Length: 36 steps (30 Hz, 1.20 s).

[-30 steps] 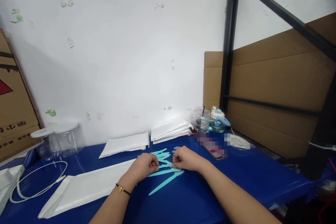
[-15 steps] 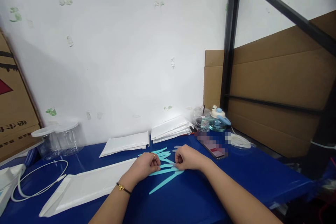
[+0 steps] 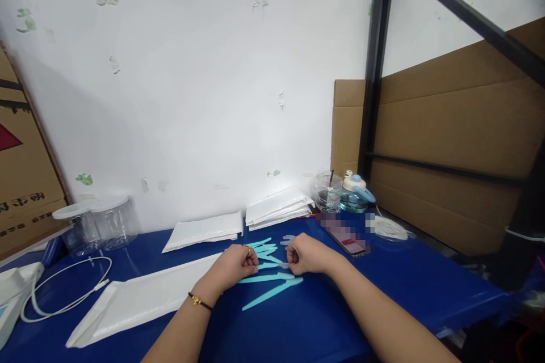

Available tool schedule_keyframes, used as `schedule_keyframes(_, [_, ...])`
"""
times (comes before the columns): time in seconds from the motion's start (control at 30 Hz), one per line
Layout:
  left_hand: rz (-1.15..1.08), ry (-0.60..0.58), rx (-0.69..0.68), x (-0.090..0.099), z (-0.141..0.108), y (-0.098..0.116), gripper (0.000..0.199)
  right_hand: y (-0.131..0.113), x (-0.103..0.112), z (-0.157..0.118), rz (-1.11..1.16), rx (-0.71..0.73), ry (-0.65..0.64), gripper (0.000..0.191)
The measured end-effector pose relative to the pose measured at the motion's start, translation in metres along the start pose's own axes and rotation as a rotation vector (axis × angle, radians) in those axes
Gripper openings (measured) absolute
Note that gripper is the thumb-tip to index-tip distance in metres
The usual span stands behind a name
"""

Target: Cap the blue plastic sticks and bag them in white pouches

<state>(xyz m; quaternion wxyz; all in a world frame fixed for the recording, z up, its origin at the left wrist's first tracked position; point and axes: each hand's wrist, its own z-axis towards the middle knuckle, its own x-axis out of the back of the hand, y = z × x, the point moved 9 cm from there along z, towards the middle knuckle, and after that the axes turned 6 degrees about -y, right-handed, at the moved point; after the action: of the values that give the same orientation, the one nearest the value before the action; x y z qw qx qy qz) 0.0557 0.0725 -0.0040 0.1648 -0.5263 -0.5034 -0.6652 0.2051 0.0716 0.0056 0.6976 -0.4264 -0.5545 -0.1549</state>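
Observation:
Several turquoise eyebrow razors (image 3: pixel 272 294) lie in a loose fan on the blue table. My left hand (image 3: pixel 237 265) is closed, its thumb and fingers pinching the handle end of one eyebrow razor (image 3: pixel 267 265). My right hand (image 3: pixel 307 255) pinches the other end of that razor, where a translucent cap (image 3: pixel 283 265) shows by the fingertips. More translucent caps (image 3: pixel 288 238) lie just behind the right hand. Two razors rest in front of the hands, and others lie behind, partly hidden by the left hand.
A long white padded mailer (image 3: pixel 140 298) lies left of my left arm. White mailers (image 3: pixel 276 210) are stacked by the wall. A phone (image 3: pixel 347 238), a plastic cup (image 3: pixel 327 193) and a teal bottle (image 3: pixel 355 195) stand right. Clear jars (image 3: pixel 111 224) and a white cable (image 3: pixel 63 315) are left.
My right hand has shifted slightly right, and a gap has opened between the two nearest razors. Both hands keep their pinch. The view has tilted a little.

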Motion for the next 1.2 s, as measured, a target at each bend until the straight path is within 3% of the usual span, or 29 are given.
schedule_keyframes(0.63, [-0.06, -0.023, 0.018, -0.004, 0.001, -0.001, 0.022, -0.012, -0.002, 0.005, -0.025, -0.015, 0.028, 0.008])
schedule_keyframes(0.87, [-0.044, -0.036, 0.03, -0.002, -0.002, -0.001, 0.023, -0.005, 0.004, 0.0, -0.036, -0.064, 0.035, 0.007])
schedule_keyframes(1.2, [-0.048, -0.026, 0.011, -0.003, -0.001, 0.004, 0.02, -0.014, -0.006, 0.005, -0.031, 0.0, 0.016, 0.009])
